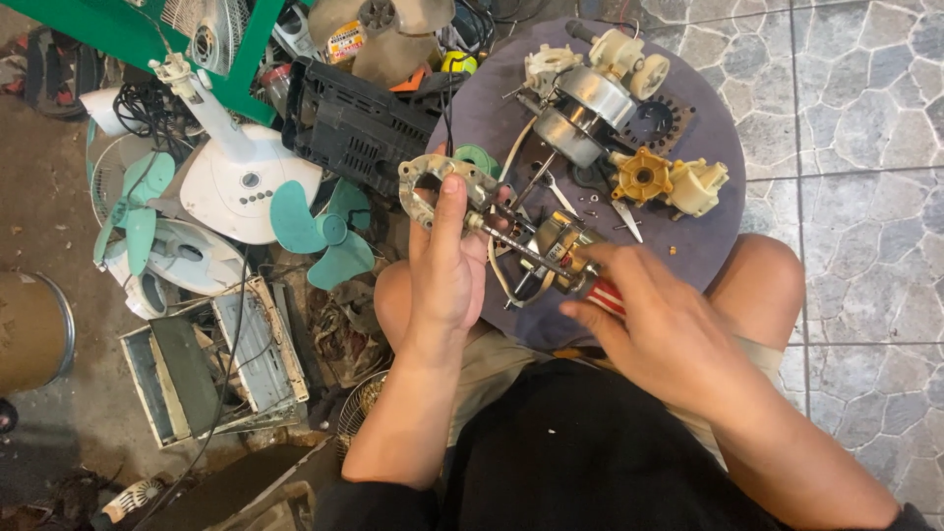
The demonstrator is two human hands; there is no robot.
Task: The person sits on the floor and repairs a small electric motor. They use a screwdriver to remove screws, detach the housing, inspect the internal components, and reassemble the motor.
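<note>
Two hands are being used over the lap: a screwdriver (551,264) is being gripped by the right hand (661,329), and a motor (551,246) between both is being pinched by the left hand (447,265). Beyond, a second motor (582,110) is lying on the round stool (703,241).

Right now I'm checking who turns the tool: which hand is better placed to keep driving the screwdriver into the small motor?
Probably the right hand: it already grips the red-striped screwdriver by its handle, tip at the small motor. The left hand is busy steadying the metal bracket and motor.
</note>
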